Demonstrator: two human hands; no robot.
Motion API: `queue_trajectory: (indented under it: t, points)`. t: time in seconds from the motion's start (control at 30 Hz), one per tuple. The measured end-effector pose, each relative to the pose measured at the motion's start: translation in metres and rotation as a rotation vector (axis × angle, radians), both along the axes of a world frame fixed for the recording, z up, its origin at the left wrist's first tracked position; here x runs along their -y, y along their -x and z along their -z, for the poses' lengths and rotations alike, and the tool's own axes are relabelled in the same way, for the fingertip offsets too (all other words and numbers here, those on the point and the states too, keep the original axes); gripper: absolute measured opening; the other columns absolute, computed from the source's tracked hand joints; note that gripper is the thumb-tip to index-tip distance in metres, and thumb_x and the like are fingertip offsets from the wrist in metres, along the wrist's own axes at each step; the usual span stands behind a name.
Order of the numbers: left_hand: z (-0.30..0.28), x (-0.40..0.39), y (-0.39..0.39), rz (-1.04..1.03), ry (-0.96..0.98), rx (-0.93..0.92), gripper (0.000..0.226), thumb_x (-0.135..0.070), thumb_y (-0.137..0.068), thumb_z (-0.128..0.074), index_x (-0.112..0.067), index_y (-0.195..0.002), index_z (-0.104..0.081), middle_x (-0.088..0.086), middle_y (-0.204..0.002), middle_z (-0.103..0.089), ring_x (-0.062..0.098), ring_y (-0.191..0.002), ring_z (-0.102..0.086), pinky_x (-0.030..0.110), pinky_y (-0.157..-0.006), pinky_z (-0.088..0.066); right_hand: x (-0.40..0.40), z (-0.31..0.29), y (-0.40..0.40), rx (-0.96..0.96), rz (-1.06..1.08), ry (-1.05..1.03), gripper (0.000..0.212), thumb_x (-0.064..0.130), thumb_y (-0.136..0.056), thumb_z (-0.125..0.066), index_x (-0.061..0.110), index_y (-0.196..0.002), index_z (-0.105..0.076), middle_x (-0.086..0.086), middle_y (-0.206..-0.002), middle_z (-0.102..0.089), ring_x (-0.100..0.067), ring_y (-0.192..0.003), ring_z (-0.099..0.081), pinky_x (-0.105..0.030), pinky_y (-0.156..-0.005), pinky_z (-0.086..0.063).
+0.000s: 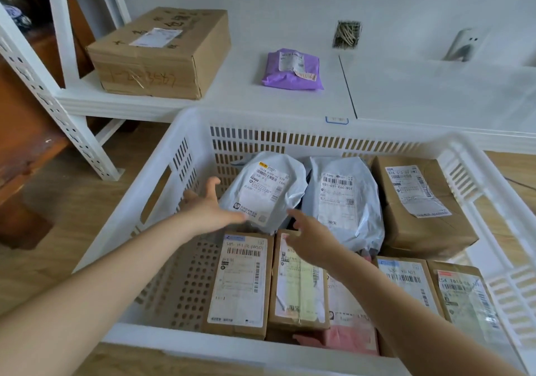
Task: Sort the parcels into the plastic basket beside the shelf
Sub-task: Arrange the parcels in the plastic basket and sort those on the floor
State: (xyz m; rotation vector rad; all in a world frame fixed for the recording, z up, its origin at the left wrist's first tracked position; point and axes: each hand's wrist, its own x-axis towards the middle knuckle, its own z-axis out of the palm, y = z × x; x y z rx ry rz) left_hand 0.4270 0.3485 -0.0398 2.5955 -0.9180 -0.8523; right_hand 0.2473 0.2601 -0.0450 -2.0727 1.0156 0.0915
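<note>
Parcels: eight visible in white basket (185, 132). Two more on shelf (232, 97). Left hand (207, 204) and right hand (311, 238) spread, empty, beside grey mailer (266, 190).

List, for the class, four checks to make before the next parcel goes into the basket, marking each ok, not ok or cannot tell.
1. Left hand free of any parcel: ok.
2. Right hand free: ok.
3. Grey bag lies inside the white basket: ok.
4. Shelf cleared: not ok, purple bag and cardboard box remain there.
5. Bare floor left in the basket: ok, at its left.
</note>
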Motion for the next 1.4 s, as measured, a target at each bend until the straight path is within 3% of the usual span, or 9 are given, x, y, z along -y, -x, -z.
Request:
queue_trajectory:
  t: [0.23, 0.37, 0.6, 0.8, 0.87, 0.97, 1.1, 1.23, 1.4]
  points:
    - [0.027, 0.039, -0.003, -0.074, 0.162, -0.240, 0.059, -0.021, -0.085, -0.061, -0.014, -0.136, -0.033, 0.001, -0.107, -0.058, 0.014, -0.087, -0.056, 0.026, -0.064, -0.045, 0.023, -0.003, -0.037, 0.029, 0.088, -0.142, 0.041, 0.015, -0.096, -0.029, 0.016, -0.138, -0.029, -0.014, -0.119, -0.052, -0.021, -0.090, -0.054, -0.030, -0.073, -0.048]
    - [0.031, 0.042, -0.003, -0.119, 0.184, -0.286, 0.081, -0.017, -0.082, -0.066, -0.024, -0.145, -0.016, 0.008, -0.126, -0.054, 0.023, -0.098, -0.057, 0.038, -0.079, -0.052, 0.034, -0.002, -0.042, 0.040, 0.106, -0.214, 0.042, 0.009, -0.095, -0.031, 0.014, -0.137, -0.035, -0.012, -0.118, -0.050, -0.017, -0.084, -0.051, -0.029, -0.074, -0.045]
    - [0.037, 0.053, 0.005, -0.245, 0.366, -0.167, 0.080, -0.013, -0.085, -0.063, -0.029, -0.145, -0.012, 0.011, -0.137, -0.046, 0.013, -0.071, -0.052, 0.026, -0.053, -0.047, 0.046, 0.003, -0.042, 0.172, 0.155, -0.371, 0.062, -0.004, -0.091, -0.032, 0.020, -0.146, -0.018, -0.010, -0.144, -0.034, -0.021, -0.110, -0.041, -0.024, -0.080, -0.040]
    - [0.037, 0.039, 0.003, -0.173, 0.268, -0.268, 0.069, -0.037, -0.091, -0.053, -0.023, -0.146, -0.014, 0.010, -0.137, -0.046, 0.022, -0.099, -0.059, 0.034, -0.074, -0.051, 0.040, 0.018, -0.022, 0.112, 0.007, -0.235, 0.080, 0.007, -0.090, -0.048, 0.032, -0.146, 0.002, 0.002, -0.107, -0.042, -0.007, -0.065, -0.048, -0.009, -0.041, -0.040]
    - [0.037, 0.023, -0.004, -0.156, 0.125, -0.331, 0.076, -0.056, -0.089, -0.045, -0.024, -0.148, -0.010, 0.008, -0.153, -0.024, 0.030, -0.135, -0.031, 0.045, -0.106, -0.029, 0.036, 0.025, -0.013, 0.092, -0.042, -0.175, 0.088, 0.013, -0.088, -0.055, 0.035, -0.145, 0.009, 0.008, -0.086, -0.045, -0.003, -0.060, -0.047, -0.006, -0.038, -0.036]
    - [0.025, 0.018, -0.015, -0.212, 0.072, -0.504, 0.086, -0.071, -0.079, -0.043, -0.029, -0.148, -0.012, 0.006, -0.157, -0.011, 0.033, -0.142, -0.014, 0.050, -0.112, -0.015, 0.029, 0.033, -0.008, 0.045, -0.077, -0.105, 0.103, 0.017, -0.083, -0.064, 0.036, -0.143, 0.017, 0.008, -0.067, -0.047, -0.002, -0.058, -0.048, -0.010, -0.046, -0.038]
    - [0.012, 0.018, -0.004, -0.096, 0.022, -0.582, 0.106, -0.056, -0.065, -0.070, -0.026, -0.148, -0.009, 0.006, -0.157, -0.010, 0.029, -0.142, -0.012, 0.048, -0.112, -0.017, 0.023, 0.033, -0.005, -0.005, -0.131, -0.139, 0.119, 0.013, -0.076, -0.071, 0.042, -0.138, 0.025, -0.004, -0.107, -0.060, -0.018, -0.078, -0.064, -0.028, -0.073, -0.056]
    - [0.005, 0.015, 0.000, -0.010, -0.203, -0.534, 0.116, -0.006, -0.060, -0.084, -0.036, -0.144, -0.010, 0.015, -0.146, -0.034, 0.037, -0.128, -0.037, 0.062, -0.096, -0.037, 0.021, 0.025, 0.002, -0.011, -0.202, -0.208, 0.131, 0.017, -0.070, -0.078, 0.043, -0.133, 0.033, -0.014, -0.142, -0.041, -0.028, -0.114, -0.055, -0.036, -0.096, -0.044]
    - [0.023, 0.010, 0.010, -0.087, 0.020, -0.565, 0.075, -0.001, -0.058, -0.085, -0.025, -0.117, -0.045, -0.008, -0.101, -0.062, 0.017, -0.102, -0.057, 0.032, -0.069, -0.050, 0.019, 0.032, 0.001, -0.018, -0.168, -0.124, 0.123, 0.021, -0.072, -0.077, 0.040, -0.139, 0.025, -0.012, -0.138, -0.045, -0.025, -0.105, -0.056, -0.025, -0.077, -0.042]
